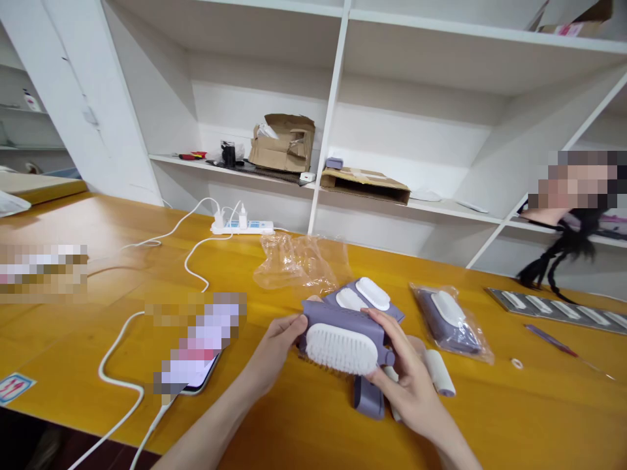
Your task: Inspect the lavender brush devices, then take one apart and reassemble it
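Note:
Both my hands hold a purple case [343,323] with a white oval brush [341,348] set in its near face, a little above the yellow table [539,405]. My left hand [274,349] grips the case's left end. My right hand [409,378] grips its right end, with the thumb on the top edge. Just behind it lies another purple piece [365,297] carrying two white oval pads. A small purple part [368,398] and a white cylinder [439,372] lie under and beside my right hand.
A bagged purple set [453,321] lies to the right, and an empty crumpled plastic bag [298,261] behind. A phone [196,365] on a white cable [117,385] lies left. A power strip [242,227], a grey tray [558,307], and white shelves [333,117] with cardboard boxes stand beyond. A person sits at far right.

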`<state>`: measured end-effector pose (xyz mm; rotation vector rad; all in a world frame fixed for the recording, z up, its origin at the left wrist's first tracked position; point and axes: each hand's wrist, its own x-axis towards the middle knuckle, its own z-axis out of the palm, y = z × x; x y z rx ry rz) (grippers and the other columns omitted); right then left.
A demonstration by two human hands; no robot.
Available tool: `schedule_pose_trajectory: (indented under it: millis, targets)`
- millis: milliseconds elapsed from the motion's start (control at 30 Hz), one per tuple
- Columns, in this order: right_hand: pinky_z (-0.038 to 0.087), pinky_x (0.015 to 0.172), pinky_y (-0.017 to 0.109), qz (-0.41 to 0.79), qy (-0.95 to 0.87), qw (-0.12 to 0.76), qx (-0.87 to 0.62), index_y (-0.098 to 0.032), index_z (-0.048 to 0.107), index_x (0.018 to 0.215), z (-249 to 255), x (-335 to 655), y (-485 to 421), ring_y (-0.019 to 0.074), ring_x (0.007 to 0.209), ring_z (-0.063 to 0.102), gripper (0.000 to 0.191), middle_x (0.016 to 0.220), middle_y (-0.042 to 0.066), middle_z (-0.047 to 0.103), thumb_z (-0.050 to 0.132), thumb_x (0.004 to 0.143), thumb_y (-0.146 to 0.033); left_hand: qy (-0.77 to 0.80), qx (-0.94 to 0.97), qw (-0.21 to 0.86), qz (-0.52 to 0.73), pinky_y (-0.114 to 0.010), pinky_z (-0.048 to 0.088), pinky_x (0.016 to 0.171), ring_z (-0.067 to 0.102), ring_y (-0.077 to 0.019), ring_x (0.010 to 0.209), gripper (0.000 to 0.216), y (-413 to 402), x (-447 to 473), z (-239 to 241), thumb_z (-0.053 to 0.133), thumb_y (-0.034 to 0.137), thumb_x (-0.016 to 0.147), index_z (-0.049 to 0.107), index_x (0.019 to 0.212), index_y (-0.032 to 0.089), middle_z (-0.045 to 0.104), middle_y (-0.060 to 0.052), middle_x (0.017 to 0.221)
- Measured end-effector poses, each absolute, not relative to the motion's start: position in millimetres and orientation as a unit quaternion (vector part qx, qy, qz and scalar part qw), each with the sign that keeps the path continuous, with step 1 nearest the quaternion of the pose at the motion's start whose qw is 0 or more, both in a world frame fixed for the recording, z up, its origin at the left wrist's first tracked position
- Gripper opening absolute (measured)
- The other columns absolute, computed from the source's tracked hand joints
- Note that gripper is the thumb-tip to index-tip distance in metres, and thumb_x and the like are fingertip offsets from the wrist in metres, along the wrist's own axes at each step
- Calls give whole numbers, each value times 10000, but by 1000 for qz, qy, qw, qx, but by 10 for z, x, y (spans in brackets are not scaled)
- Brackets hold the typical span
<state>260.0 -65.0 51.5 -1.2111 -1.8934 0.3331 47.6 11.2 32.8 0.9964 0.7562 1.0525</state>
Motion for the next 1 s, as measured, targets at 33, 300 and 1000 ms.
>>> schedule_pose_trajectory:
  millis: [33, 300, 1000]
  targets:
    - [295, 1082, 462, 132, -757, 423, -481, -329, 296, 1382, 518, 2603, -655, 275, 1340, 304, 590, 1433, 65, 359, 562, 859, -274, 342, 431, 692, 466, -269, 347, 650, 418, -135, 657, 379, 110, 461, 334, 674, 521, 642, 556, 593, 164, 480, 24, 626]
    - [340, 1056, 459, 132, -766, 421, -468, -317, 327, 1375, 531, 2592, -667, 292, 1339, 308, 595, 1431, 79, 372, 585, 843, -256, 298, 408, 737, 448, -315, 395, 726, 534, -179, 740, 373, 104, 458, 362, 619, 547, 700, 628, 708, 174, 613, -9, 710]
    - [506, 857, 370, 321, -683, 496, -430, -298, 454, 1305, 622, 2609, -704, 303, 1129, 553, 651, 1318, 98, 534, 660, 729, -521, 167, 513, 747, 388, -287, 452, 815, 582, -241, 1049, 624, 55, 434, 423, 744, 175, 652, 552, 1226, 326, 613, -40, 1230]
